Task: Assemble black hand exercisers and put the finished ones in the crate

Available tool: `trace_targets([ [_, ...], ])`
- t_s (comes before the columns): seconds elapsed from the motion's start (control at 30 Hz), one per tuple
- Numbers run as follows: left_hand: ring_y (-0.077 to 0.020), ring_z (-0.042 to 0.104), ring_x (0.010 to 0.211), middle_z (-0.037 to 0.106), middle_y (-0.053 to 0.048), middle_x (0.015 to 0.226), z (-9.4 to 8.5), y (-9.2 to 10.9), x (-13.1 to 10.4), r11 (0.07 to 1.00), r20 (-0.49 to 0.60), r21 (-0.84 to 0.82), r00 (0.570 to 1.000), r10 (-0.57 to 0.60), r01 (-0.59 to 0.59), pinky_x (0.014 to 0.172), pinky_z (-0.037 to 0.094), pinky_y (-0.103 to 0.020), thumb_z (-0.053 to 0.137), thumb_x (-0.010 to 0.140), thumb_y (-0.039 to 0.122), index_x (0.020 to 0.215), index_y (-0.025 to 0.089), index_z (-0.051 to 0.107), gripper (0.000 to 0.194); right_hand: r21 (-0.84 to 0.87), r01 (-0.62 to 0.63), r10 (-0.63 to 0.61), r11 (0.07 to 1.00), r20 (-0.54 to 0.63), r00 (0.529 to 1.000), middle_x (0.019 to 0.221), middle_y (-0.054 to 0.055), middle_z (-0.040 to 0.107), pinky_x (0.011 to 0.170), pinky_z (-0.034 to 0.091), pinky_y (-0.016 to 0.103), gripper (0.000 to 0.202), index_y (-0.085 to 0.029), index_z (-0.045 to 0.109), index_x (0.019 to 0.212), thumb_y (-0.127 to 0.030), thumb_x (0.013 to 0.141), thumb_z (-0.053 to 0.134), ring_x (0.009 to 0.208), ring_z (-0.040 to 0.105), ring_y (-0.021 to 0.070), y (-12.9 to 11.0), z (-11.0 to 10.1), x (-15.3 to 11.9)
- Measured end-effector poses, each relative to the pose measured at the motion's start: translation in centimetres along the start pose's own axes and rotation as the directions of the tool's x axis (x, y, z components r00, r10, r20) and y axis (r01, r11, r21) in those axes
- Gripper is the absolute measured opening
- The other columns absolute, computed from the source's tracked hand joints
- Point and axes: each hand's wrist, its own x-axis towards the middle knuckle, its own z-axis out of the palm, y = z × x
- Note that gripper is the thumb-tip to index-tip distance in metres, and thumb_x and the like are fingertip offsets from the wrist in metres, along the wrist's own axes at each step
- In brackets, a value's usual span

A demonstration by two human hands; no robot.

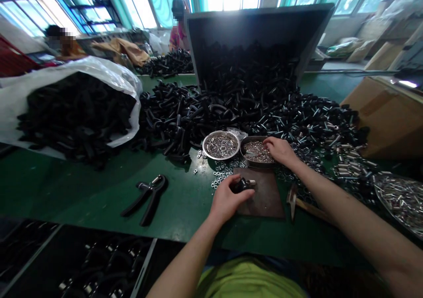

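Observation:
My left hand (230, 198) is closed round a small black plastic part (243, 184) with a metal spring-like end pointing right. It is held over a flat brown plate (264, 196) on the bench. My right hand (280, 150) reaches over the rim of a dark round dish (256, 162) of small metal pieces, its fingers pinched together at the pieces; what they hold is too small to see. Against that dish stands a steel bowl (220, 158) of pins and rings. Left of my hands lies a black hand gripper (148, 196) with a spring at its top.
A hammer (307, 205) lies right of the plate. Loose nuts (220, 178) are scattered near the bowls. Black handles (172, 117) are heaped behind, spilling from a grey bin (257, 25). A plastic bag (128, 82), a cardboard box (390, 113) and two people are farther off.

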Motion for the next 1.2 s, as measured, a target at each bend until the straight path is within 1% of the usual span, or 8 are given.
trace_targets([
  [0.17, -0.0136, 0.059, 0.066, 0.061, -0.004, 0.081, -1.0, 0.6, -0.5, 0.539, 0.245, -0.748, 0.917, -0.316, 0.386, 0.053, 0.049, -0.024, 0.062, 0.074, 0.051, 0.102, 0.017, 0.061, 0.044, 0.474, 0.073, -0.117, 0.878, 0.064, 0.991, 0.091, 0.006, 0.071, 0.064, 0.050, 0.027, 0.025, -0.017, 0.051, 0.109, -0.027, 0.089, 0.040, 0.066, 0.063, 0.0128, -2.5, -0.3, -6.1],
  [0.27, -0.0130, 0.059, 0.061, 0.061, -0.004, 0.076, -0.8, 0.9, -1.2, 0.331, 0.345, -0.831, 0.881, -0.322, 0.446, 0.051, 0.050, -0.024, 0.060, 0.078, 0.049, 0.095, 0.014, 0.059, 0.039, 0.752, 0.039, -0.186, 0.658, 0.113, 0.976, 0.081, 0.004, 0.069, 0.060, 0.050, 0.028, 0.013, -0.019, 0.053, 0.091, -0.029, 0.085, 0.049, 0.064, 0.061, 0.0140, -4.0, 0.4, -10.1],
  [0.4, -0.0121, 0.059, 0.056, 0.062, -0.005, 0.073, -0.2, 1.3, -2.0, 0.238, 0.396, -0.850, 0.868, -0.299, 0.469, 0.048, 0.049, -0.023, 0.055, 0.084, 0.047, 0.096, 0.012, 0.058, 0.037, 0.679, 0.118, -0.212, 0.725, 0.057, 0.976, 0.079, 0.002, 0.065, 0.062, 0.046, 0.027, 0.007, -0.021, 0.061, 0.081, -0.025, 0.081, 0.056, 0.067, 0.058, 0.0142, -5.0, 1.5, -12.4],
  [0.77, -0.0122, 0.059, 0.062, 0.064, -0.006, 0.081, 0.3, 1.3, -1.9, 0.438, 0.382, -0.774, 0.889, -0.253, 0.457, 0.054, 0.050, -0.024, 0.057, 0.081, 0.049, 0.101, 0.013, 0.062, 0.041, 0.438, 0.374, -0.378, 0.818, -0.082, 0.922, 0.079, 0.001, 0.060, 0.068, 0.043, 0.025, 0.007, -0.020, 0.054, 0.080, -0.015, 0.084, 0.052, 0.075, 0.056, 0.0138, -4.6, 1.4, -12.4],
  [0.83, -0.0143, 0.061, 0.071, 0.065, -0.006, 0.091, 0.1, 1.0, -1.2, 0.635, 0.340, -0.667, 0.918, -0.207, 0.390, 0.059, 0.050, -0.025, 0.063, 0.077, 0.045, 0.108, 0.017, 0.062, 0.042, 0.279, 0.531, -0.514, 0.800, -0.137, 0.847, 0.082, 0.003, 0.061, 0.066, 0.041, 0.025, 0.005, -0.019, 0.054, 0.087, -0.017, 0.087, 0.049, 0.075, 0.055, 0.0141, -3.5, 1.6, -12.0],
  [1.0, -0.0252, 0.058, 0.101, 0.065, -0.008, 0.109, -0.2, 0.5, 0.7, 0.999, 0.308, -0.048, 0.951, 0.034, -0.020, 0.090, 0.044, -0.038, 0.077, 0.062, 0.042, 0.114, 0.018, 0.062, 0.060, -0.354, 0.833, -0.892, 0.425, -0.010, 0.451, 0.072, 0.003, 0.060, 0.058, 0.029, 0.029, 0.016, -0.018, 0.058, 0.085, -0.017, 0.091, 0.044, 0.065, 0.049, 0.0140, -0.4, 2.8, -10.7],
  [1.1, -0.0277, 0.055, 0.105, 0.064, -0.009, 0.111, 0.0, 0.0, 0.9, 0.869, 0.332, 0.340, 0.910, 0.248, -0.360, 0.095, 0.039, -0.041, 0.076, 0.060, 0.049, 0.117, 0.020, 0.061, 0.066, -0.429, 0.855, -0.937, 0.293, 0.048, 0.345, 0.061, 0.000, 0.055, 0.055, 0.023, 0.031, 0.021, -0.018, 0.057, 0.074, -0.018, 0.090, 0.045, 0.057, 0.045, 0.0134, 0.3, 3.4, -10.4],
  [1.2, -0.0267, 0.054, 0.102, 0.064, -0.008, 0.107, 0.2, -0.6, 0.3, 0.686, 0.413, 0.488, 0.835, 0.363, -0.540, 0.091, 0.041, -0.040, 0.072, 0.065, 0.050, 0.122, 0.021, 0.056, 0.066, -0.434, 0.849, -0.928, 0.301, 0.074, 0.366, 0.063, 0.001, 0.057, 0.056, 0.024, 0.031, 0.020, -0.018, 0.060, 0.078, -0.016, 0.090, 0.044, 0.059, 0.046, 0.0138, 0.2, 3.0, -10.8],
])
